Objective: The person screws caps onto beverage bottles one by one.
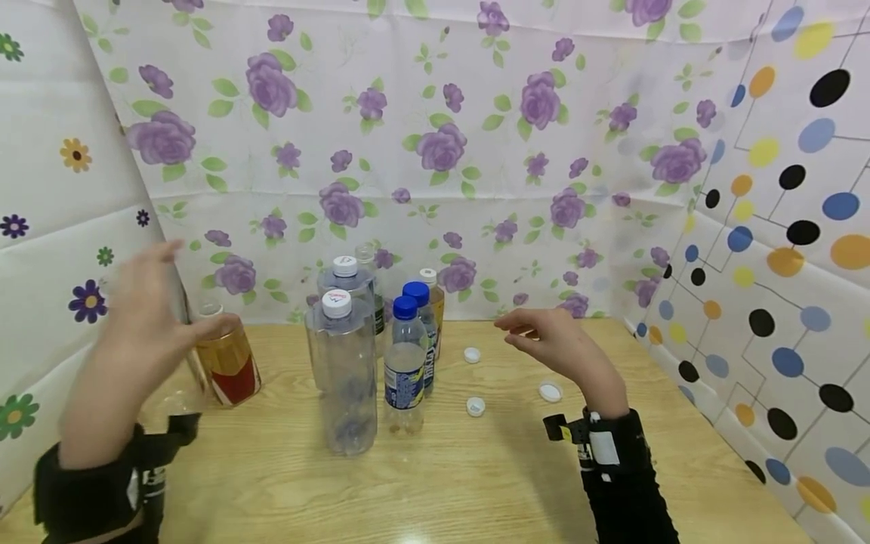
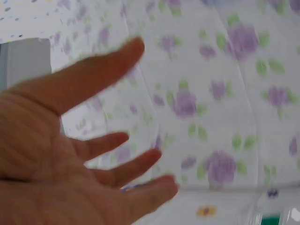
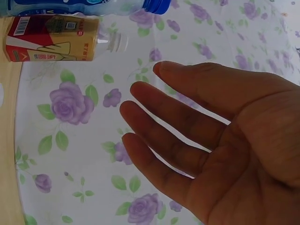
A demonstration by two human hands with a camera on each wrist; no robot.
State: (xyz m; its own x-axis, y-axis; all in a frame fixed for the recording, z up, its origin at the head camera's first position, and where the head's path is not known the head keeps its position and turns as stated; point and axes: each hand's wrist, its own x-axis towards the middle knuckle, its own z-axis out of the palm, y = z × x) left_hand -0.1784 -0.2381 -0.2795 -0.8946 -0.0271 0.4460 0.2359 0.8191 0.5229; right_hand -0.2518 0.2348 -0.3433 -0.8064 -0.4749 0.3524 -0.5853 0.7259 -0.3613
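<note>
My left hand [image 1: 132,332] is raised at the left, blurred, with thumb and fingers spread and nothing in its grasp. Just behind its thumb stands a bottle [image 1: 234,370] with a gold and red label, partly covered by the hand. My right hand [image 1: 560,347] hovers over the table's right side, fingers loosely bent and holding nothing. Near it lie three white caps: one at the back [image 1: 472,354], another in front [image 1: 476,406], and a larger one [image 1: 550,391] below the hand. In the right wrist view, a gold-and-red-labelled bottle [image 3: 51,38] is beyond the fingertips.
Mid-table, two large clear bottles with white caps, one in front [image 1: 350,385] and one behind [image 1: 345,266], stand beside blue-capped bottles [image 1: 405,378]. A clear bottle [image 1: 365,257] is partly hidden behind them. Flowered cloth [image 1: 442,151] hangs behind the wooden table [image 1: 435,491]; a dotted cloth [image 1: 782,302] borders the right.
</note>
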